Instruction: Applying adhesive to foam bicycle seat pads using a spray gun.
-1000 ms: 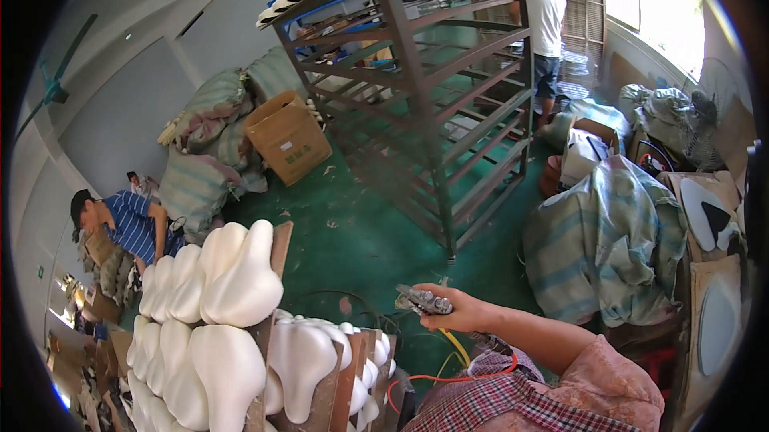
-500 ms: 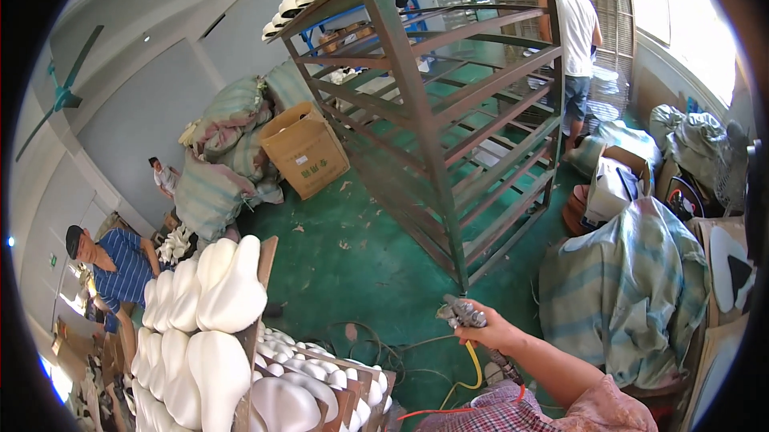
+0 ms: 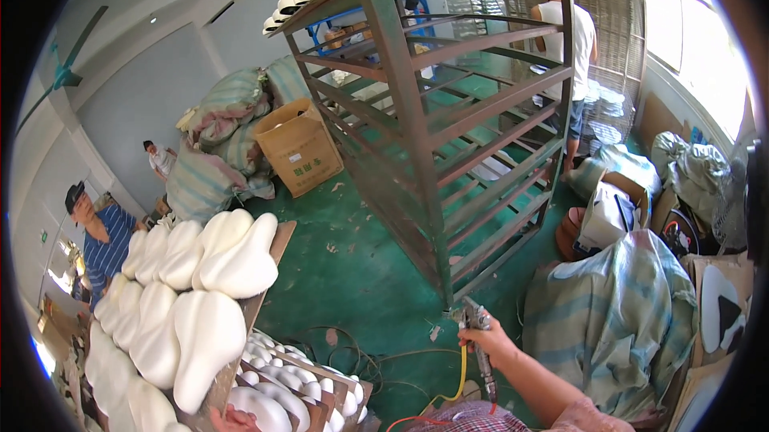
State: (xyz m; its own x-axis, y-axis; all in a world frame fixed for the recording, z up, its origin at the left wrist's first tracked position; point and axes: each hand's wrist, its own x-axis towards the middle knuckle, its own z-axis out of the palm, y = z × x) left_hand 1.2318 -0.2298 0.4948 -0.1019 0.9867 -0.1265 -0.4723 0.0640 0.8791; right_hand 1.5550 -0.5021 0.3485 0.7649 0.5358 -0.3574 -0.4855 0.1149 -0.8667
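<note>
Head view, right hand (image 3: pixel 493 340): fingers wrapped round silver metal spray gun (image 3: pixel 479 319), lower centre.
Left hand (image 3: pixel 235 418): beside brown board (image 3: pixel 282 246) bearing white saddle-shaped pieces (image 3: pixel 207 340); finger grip cannot be told.
Green floor (image 3: pixel 320 268): scattered pale scraps.
Room: brown metal rack (image 3: pixel 403 95), striped woven sacks (image 3: pixel 199 183).

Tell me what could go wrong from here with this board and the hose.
The board looks tilted, with the left hand near its lower end; if the white saddle-shaped pieces are loose, some might slide off. The yellow hose, hanging from the metal spray gun in the right hand, could snag if that arm swings.
</note>
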